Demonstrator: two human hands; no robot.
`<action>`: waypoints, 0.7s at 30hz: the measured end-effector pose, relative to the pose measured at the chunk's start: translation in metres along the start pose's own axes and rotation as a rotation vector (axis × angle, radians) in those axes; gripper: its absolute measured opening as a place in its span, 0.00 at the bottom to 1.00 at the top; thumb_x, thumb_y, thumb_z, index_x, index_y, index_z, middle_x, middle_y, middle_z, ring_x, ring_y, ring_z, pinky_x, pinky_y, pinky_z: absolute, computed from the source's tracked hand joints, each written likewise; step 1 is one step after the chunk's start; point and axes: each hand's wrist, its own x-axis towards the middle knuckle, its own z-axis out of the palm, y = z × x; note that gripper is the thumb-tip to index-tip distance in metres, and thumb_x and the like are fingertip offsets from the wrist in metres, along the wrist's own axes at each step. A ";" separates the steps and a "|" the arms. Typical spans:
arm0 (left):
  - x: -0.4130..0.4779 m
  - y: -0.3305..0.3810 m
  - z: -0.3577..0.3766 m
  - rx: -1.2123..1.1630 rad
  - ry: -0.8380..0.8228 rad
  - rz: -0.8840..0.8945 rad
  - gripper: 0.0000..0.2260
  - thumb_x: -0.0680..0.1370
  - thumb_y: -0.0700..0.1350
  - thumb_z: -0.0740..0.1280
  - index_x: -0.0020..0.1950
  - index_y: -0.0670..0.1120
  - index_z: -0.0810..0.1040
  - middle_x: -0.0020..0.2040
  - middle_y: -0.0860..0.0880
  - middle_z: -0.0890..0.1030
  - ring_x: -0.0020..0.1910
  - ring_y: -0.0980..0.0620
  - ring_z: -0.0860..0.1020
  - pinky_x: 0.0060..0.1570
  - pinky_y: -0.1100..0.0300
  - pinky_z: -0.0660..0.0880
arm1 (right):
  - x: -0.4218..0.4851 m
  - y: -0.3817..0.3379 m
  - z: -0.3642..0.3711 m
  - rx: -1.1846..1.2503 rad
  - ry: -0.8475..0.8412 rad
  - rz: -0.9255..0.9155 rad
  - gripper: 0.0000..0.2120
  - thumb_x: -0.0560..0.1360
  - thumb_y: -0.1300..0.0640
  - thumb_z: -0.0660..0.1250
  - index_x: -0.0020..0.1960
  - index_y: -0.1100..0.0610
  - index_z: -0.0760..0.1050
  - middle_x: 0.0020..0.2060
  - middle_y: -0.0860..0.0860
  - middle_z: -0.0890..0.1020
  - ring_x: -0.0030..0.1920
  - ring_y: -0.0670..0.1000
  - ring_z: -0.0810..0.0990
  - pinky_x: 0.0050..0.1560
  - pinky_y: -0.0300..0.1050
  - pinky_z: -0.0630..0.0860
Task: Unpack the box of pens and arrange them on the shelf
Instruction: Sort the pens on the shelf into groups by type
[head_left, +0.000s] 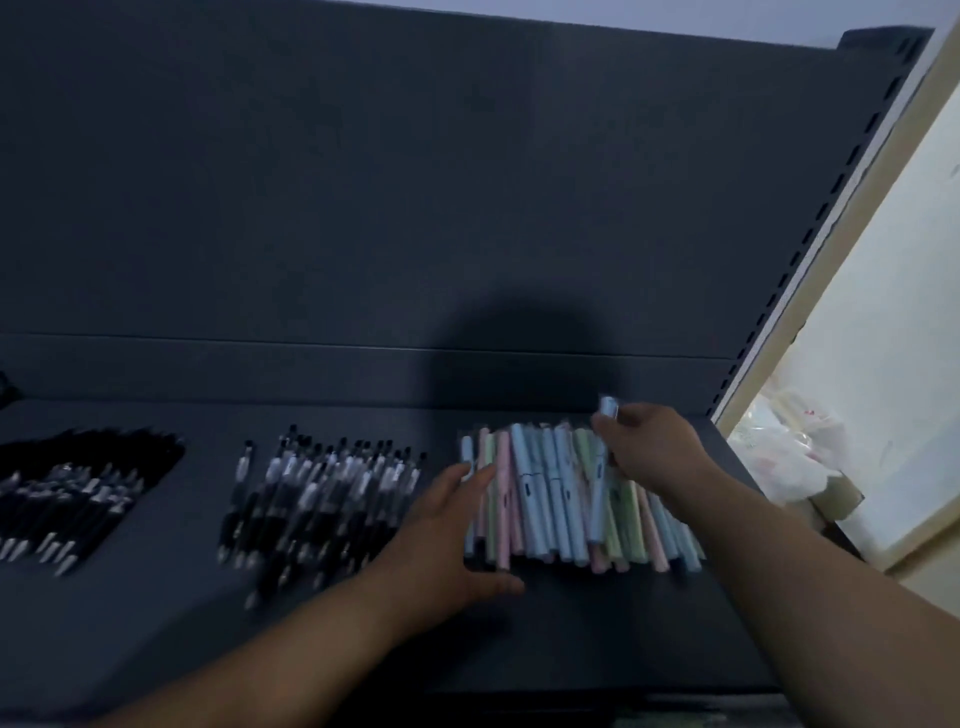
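- Logging the pastel pens (545, 493): they are lying side by side in a loose, partly overlapping pile on the right part of the shelf (311, 623), running front to back.
- Left hand (447, 519): I am seeing it with straight fingers, pressing flat against the pile's left edge and gripping nothing.
- Right hand (649, 447): it is pinching one blue pen (608, 406) by its far end, just above the pile's far right corner.
- Handling, as I am judging it: each pen is looking light, stiff and smooth, so it is likely to roll or slide when nudged. The stack is looking ready to spread if pushed unevenly.
- Hold: I am favouring a fingertip pinch near one end for single pens, and flat palms on both sides for squaring the pile.
- Neighbours: clear pens (322, 483) are lying just left of the left hand, and black pens (78, 483) are lying further left, each group apart.
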 end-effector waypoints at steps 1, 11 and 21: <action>0.004 0.004 0.009 0.001 0.005 -0.041 0.50 0.65 0.61 0.75 0.76 0.62 0.45 0.77 0.58 0.41 0.76 0.58 0.46 0.69 0.68 0.46 | 0.002 0.007 0.000 -0.098 -0.010 -0.032 0.18 0.76 0.43 0.64 0.52 0.59 0.78 0.43 0.52 0.82 0.46 0.56 0.81 0.44 0.45 0.76; 0.030 0.019 0.033 0.124 0.106 -0.119 0.53 0.62 0.66 0.74 0.77 0.60 0.44 0.77 0.55 0.44 0.75 0.53 0.45 0.72 0.56 0.48 | -0.017 0.046 0.014 -0.283 -0.121 -0.382 0.31 0.77 0.41 0.62 0.74 0.53 0.62 0.75 0.49 0.60 0.73 0.51 0.59 0.72 0.43 0.57; -0.066 0.004 -0.003 0.112 0.303 -0.186 0.31 0.72 0.58 0.70 0.72 0.53 0.64 0.76 0.52 0.55 0.74 0.53 0.57 0.70 0.67 0.54 | -0.060 -0.002 0.050 -0.137 -0.033 -0.641 0.20 0.73 0.53 0.70 0.64 0.52 0.74 0.63 0.51 0.73 0.65 0.52 0.72 0.60 0.34 0.61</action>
